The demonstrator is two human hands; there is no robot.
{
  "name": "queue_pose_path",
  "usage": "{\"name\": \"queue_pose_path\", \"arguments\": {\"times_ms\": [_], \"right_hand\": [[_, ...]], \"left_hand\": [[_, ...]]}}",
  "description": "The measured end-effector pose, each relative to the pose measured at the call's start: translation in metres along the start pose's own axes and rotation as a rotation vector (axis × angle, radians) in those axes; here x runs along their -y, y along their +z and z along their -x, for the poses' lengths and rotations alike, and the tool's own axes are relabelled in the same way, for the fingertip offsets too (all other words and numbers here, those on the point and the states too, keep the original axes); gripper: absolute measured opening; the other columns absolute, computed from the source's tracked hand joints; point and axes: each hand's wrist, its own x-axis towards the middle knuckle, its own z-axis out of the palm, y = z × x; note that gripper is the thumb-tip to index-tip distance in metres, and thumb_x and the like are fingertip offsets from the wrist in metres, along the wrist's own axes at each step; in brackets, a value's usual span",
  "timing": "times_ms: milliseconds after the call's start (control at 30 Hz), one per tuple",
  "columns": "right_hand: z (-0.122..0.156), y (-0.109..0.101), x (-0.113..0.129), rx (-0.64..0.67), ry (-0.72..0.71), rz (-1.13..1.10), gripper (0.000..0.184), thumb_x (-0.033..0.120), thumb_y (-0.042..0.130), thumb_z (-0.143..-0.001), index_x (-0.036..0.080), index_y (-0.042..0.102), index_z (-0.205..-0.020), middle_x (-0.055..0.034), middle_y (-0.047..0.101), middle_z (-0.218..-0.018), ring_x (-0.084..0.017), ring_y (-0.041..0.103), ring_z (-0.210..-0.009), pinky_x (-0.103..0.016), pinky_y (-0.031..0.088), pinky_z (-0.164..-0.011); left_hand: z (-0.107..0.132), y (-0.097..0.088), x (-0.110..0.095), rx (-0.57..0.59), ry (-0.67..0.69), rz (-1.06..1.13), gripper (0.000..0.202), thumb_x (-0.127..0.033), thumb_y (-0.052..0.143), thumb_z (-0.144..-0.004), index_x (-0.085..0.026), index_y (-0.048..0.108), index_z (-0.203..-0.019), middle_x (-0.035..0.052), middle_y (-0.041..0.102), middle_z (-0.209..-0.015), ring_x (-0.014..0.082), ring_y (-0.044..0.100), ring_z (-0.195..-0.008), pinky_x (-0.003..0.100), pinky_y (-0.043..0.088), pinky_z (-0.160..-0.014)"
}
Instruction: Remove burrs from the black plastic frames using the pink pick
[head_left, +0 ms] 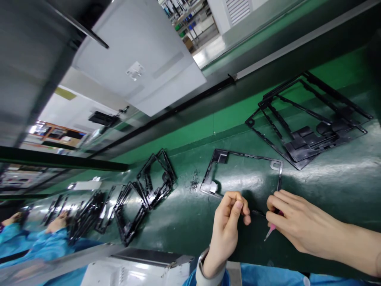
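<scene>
A thin black rectangular frame [251, 156] lies on the green work surface in front of me, its near edge partly behind my hands. My left hand [226, 224] is closed at the frame's near left side, thumb and fingertips pinched together; what they hold, if anything, is hidden. By the frame's near right corner, my right hand [300, 222] is closed around a small pink-handled tool [272, 228] with a thin pointed tip, angled down to the left. A short dark strip shows between the two hands; I cannot tell whether it belongs to the frame.
Several stacked black frames [309, 139] lie at the right. More frames [131, 214] lean and lie along the bench to the left, beside small black scraps [194, 181]. A co-worker's blue sleeves [56, 242] and hands are at far left. A white panel [143, 55] hangs above.
</scene>
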Motion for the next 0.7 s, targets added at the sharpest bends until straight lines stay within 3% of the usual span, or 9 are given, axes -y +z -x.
{"name": "queue_pose_path", "arguments": {"times_ms": [67, 167, 300, 367, 533, 700], "right_hand": [[0.003, -0.001, -0.002, 0.023, 0.003, -0.006, 0.026, -0.005, 0.056, -0.082, 0.021, 0.056, -0.089, -0.0055, 0.056, -0.095, -0.022, 0.051, -0.083, -0.036, 0.048, -0.076], [0.008, -0.005, -0.006, 0.03, -0.01, -0.012, 0.029, -0.006, 0.056, -0.08, 0.021, 0.054, -0.09, -0.0056, 0.057, -0.097, -0.023, 0.052, -0.084, -0.037, 0.049, -0.077], [0.016, -0.013, -0.014, 0.045, 0.006, -0.048, 0.03, -0.008, 0.05, -0.082, 0.02, 0.053, -0.09, -0.0064, 0.056, -0.098, -0.022, 0.052, -0.084, -0.037, 0.048, -0.077], [0.019, -0.016, -0.017, 0.043, 0.02, -0.067, 0.031, -0.009, 0.046, -0.084, 0.02, 0.054, -0.092, -0.0068, 0.055, -0.099, -0.022, 0.051, -0.085, -0.037, 0.047, -0.078], [0.017, -0.014, -0.015, -0.04, 0.038, -0.003, 0.031, -0.001, 0.05, -0.087, 0.016, 0.064, -0.108, -0.0083, 0.058, -0.1, -0.026, 0.052, -0.089, -0.044, 0.046, -0.085], [0.005, -0.005, -0.003, -0.122, 0.046, 0.206, 0.012, 0.013, 0.058, -0.095, 0.015, 0.068, -0.1, -0.0075, 0.059, -0.09, -0.027, 0.051, -0.085, -0.044, 0.042, -0.082]], "left_hand": [[-0.001, -0.011, -0.001, 0.001, 0.012, -0.188, 0.029, -0.041, 0.053, -0.112, -0.021, 0.057, -0.091, -0.0025, 0.056, -0.076, 0.0107, 0.052, -0.063, 0.023, 0.043, -0.062], [-0.001, -0.035, -0.008, -0.013, 0.088, -0.529, 0.024, -0.034, 0.055, -0.11, -0.021, 0.064, -0.092, -0.0014, 0.059, -0.077, 0.0128, 0.055, -0.067, 0.024, 0.043, -0.065], [0.004, -0.055, -0.018, 0.147, 0.166, -0.73, 0.019, -0.024, 0.061, -0.108, -0.023, 0.071, -0.091, 0.001, 0.07, -0.093, 0.0147, 0.067, -0.084, 0.023, 0.05, -0.078], [0.007, -0.054, -0.019, 0.218, 0.182, -0.762, 0.018, -0.022, 0.061, -0.108, -0.024, 0.073, -0.094, 0.0014, 0.071, -0.098, 0.0149, 0.07, -0.089, 0.023, 0.053, -0.083], [0.017, -0.037, -0.011, 0.213, 0.228, -0.889, 0.015, -0.021, 0.056, -0.11, -0.024, 0.07, -0.104, 0.0025, 0.07, -0.103, 0.0169, 0.071, -0.092, 0.026, 0.056, -0.085], [0.017, -0.022, -0.003, 0.204, 0.279, -1.014, 0.013, -0.02, 0.052, -0.111, -0.023, 0.065, -0.109, 0.0041, 0.069, -0.103, 0.0197, 0.067, -0.09, 0.031, 0.056, -0.08]]}}
